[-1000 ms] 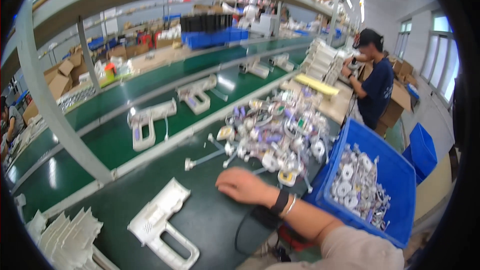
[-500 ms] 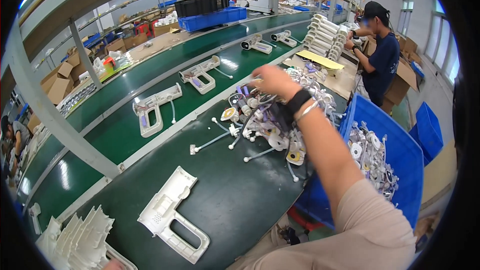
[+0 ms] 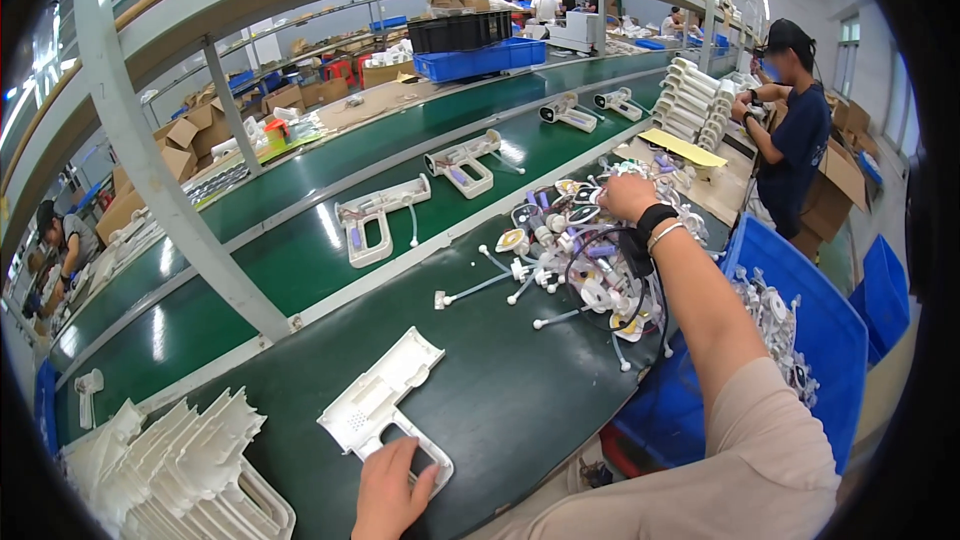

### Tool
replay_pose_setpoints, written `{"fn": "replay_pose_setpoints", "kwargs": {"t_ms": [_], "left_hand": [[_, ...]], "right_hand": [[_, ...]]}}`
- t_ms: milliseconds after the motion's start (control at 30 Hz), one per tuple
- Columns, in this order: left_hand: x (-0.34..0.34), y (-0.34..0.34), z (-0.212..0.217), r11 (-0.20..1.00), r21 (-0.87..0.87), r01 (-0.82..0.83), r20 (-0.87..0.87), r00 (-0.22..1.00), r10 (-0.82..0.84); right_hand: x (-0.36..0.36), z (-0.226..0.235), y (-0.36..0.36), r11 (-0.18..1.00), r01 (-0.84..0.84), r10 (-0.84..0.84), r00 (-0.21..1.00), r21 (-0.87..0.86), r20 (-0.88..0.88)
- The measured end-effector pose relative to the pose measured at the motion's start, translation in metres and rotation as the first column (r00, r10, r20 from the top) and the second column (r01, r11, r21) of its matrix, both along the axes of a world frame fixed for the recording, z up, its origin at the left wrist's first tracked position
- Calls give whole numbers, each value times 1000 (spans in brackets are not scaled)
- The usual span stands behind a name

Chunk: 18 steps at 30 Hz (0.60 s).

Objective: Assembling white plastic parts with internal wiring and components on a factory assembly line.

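My right hand (image 3: 630, 198) reaches into the far side of a heap of small parts (image 3: 560, 225), its fingers pinched together and their tips hidden among the parts. The heap mixes clear tubes with white ball ends, purple pieces and white round fittings. A black cord (image 3: 568, 275) loops over it beneath my right wrist. My left hand (image 3: 392, 488) is at the handle of a white plastic shell half (image 3: 385, 390), fingers and thumb curled about the handle bar. That shell lies on the dark green table with its ribbed inside up.
Nested white shells (image 3: 190, 470) stand at the near left. Beyond a metal rail, a green conveyor (image 3: 300, 285) carries several part-filled shells (image 3: 380, 218). A blue bin (image 3: 835, 360) of parts is at my right; a co-worker (image 3: 795, 130) stands beyond it. A slanted post (image 3: 190, 220) rises at left.
My left hand has come in from the lower left onto the shell's handle. My right hand has shifted over the heap, its fingers now lower and more closed. The view has swung left.
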<state>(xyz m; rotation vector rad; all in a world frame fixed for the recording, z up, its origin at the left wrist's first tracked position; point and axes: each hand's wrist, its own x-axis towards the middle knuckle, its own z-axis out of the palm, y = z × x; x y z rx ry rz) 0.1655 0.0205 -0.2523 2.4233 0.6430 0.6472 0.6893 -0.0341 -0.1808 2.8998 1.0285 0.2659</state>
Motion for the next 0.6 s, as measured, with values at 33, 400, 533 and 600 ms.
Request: {"fn": "replay_pose_setpoints", "kwargs": {"t_ms": [33,400,533,600], "left_hand": [[1,5,-9,998,53,-29,-45,998,31],[-6,12,-26,987,159,-15,-52,998,23],[-7,12,-28,988,155,-8,-63,998,18],[-8,11,-28,989,150,-2,-54,998,10]], "right_hand": [[-1,-4,-4,1000,-26,23,990,16,139],[-3,-7,-26,993,-42,15,970,108,243],[-3,-9,-22,997,-69,59,964,29,259],[-6,-9,-21,1000,-22,26,976,-22,217]]}}
